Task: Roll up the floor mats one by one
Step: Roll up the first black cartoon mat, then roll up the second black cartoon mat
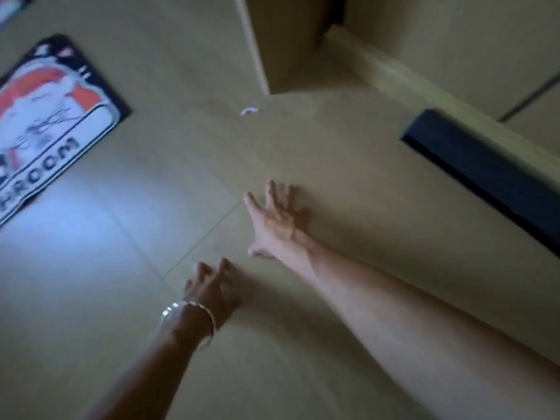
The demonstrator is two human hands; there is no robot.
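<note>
A flat floor mat (51, 122) with a black border, an orange-and-white cartoon picture and letters reading "ROOM" lies on the tiled floor at the left. A dark navy rolled mat (485, 165) rests along the base of the wall at the right. My left hand (209, 286), with a metal bangle at the wrist, hovers over the tiles with fingers loosely spread and holds nothing. My right hand (275, 216) stretches forward above the floor, fingers spread, and is empty too. Both hands are between the two mats and touch neither.
A small white scrap (249, 111) lies on the beige tiles ahead. A wall corner (257, 56) stands at the top centre, with a doorway and light skirting (394, 77) to its right. Another mat's edge (9, 7) shows at the top left.
</note>
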